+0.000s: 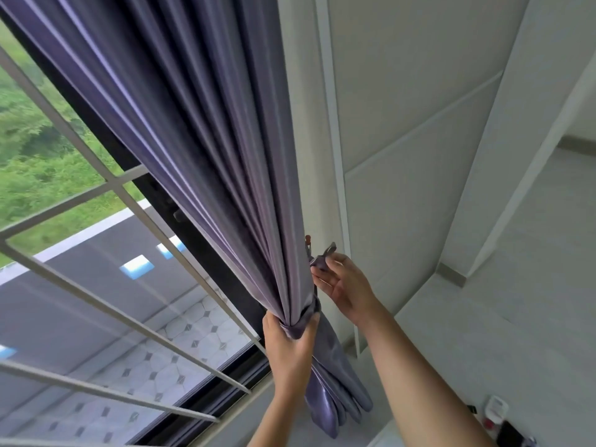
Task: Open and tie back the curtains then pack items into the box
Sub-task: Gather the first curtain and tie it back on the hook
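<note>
We judge the curtain to be soft and fairly heavy, with a smooth, slightly shiny weave that will slip through a loose grip. It is best held where it is already bunched, at the narrow waist, with the whole hand wrapped round it rather than a pinch. Our left hand does just that: its fingers and thumb curl round the gathered cloth at the waist, over the tie-back band of the same cloth that circles it. The band is limp and light, so we should hold it by its free end.

Our right hand is up beside the wall, its fingertips pinching the end of the band near a small hook at the curtain's right edge; whether the band is on the hook we cannot tell.

The curtain is greyish purple, hanging in long even pleats from the top left and drawn to the right side of the window. Below the waist its folds fan out and hang loose. No box is in view, so we judge the packing not yet begun.
</note>
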`<action>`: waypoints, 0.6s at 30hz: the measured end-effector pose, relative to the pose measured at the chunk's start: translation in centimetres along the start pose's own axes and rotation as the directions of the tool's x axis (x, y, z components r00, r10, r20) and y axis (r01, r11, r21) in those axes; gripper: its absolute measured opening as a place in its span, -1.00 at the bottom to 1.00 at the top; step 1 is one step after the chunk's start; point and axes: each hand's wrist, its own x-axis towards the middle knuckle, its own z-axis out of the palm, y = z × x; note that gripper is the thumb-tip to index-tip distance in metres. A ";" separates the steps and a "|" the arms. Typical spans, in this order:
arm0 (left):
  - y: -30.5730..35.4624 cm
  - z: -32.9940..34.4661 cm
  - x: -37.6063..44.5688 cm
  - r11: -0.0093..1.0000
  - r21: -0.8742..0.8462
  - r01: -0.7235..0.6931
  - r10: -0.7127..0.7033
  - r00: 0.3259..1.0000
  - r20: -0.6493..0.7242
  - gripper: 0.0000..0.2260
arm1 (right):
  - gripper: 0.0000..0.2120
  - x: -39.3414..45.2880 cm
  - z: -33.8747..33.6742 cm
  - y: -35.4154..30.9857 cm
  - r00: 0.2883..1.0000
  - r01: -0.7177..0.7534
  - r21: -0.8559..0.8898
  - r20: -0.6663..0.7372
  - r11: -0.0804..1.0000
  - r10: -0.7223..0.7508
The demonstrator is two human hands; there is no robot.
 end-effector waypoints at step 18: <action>1.2 0.0 2.0 0.987 0.011 0.163 -0.145 0.902 -0.407 -0.78 | -0.85 -0.5 -0.1 1.6 0.986 0.074 -0.358 -0.110 0.931 -0.121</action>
